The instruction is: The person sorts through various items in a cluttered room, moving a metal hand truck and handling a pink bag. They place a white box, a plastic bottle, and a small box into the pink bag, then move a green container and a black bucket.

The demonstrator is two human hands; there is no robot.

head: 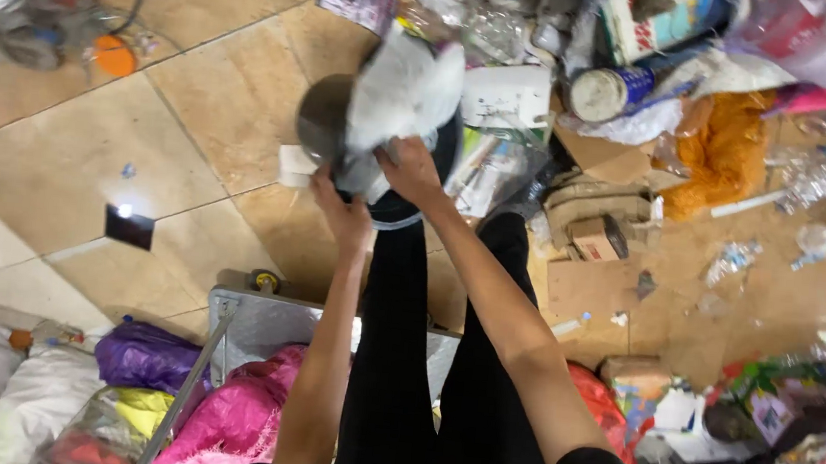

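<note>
Hands both clamp what I take for a dark round pan: left hand under its rim, right hand pinching crumpled white plastic inside.

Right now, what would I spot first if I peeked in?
Both hands, left and right, grip a round dark pan with a grey-white cloth bunched on it, mid-picture over the tiled floor. A heap of bottles, cans and an orange fabric fills the upper right. Pink and purple bags sit bottom left.
</note>
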